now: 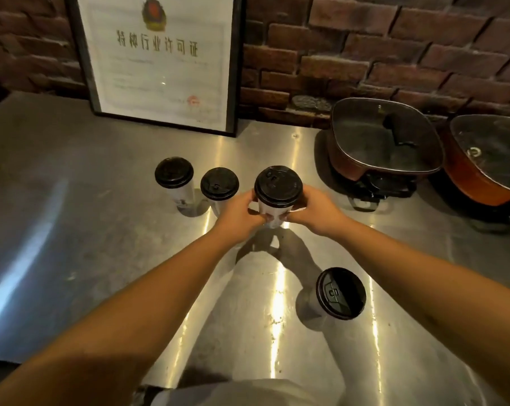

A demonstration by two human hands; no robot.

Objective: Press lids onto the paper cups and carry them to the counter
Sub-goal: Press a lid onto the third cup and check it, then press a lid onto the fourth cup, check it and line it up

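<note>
paper-walled and capped with a black plastic lid, the held cup (273, 210) sits between our left hand (238, 213) and right hand (312, 208), near the middle of the steel counter (72, 200); whether its base touches the counter we cannot tell. fingers of both hands are curled around the white wall just under the lid rim, clamped on the cup from its left and right sides. two more lidded cups, the far-left cup (174, 178) and the middle cup (219, 186), stand just left of it; a fourth, the near cup (340, 294), stands well apart, nearer and to the right. we judge the cup light if empty, and its thin wall soft enough to buckle under a hard squeeze; the stiffest hold is likely high on the wall, where the lid rim braces it. lifting by the lid alone could pop it off. the polished steel looks slick, so a nudged cup may slide. a framed certificate (160, 63) and two lidded pans, left pan (382, 142) and right pan (488, 159), stand at the far side.
</note>
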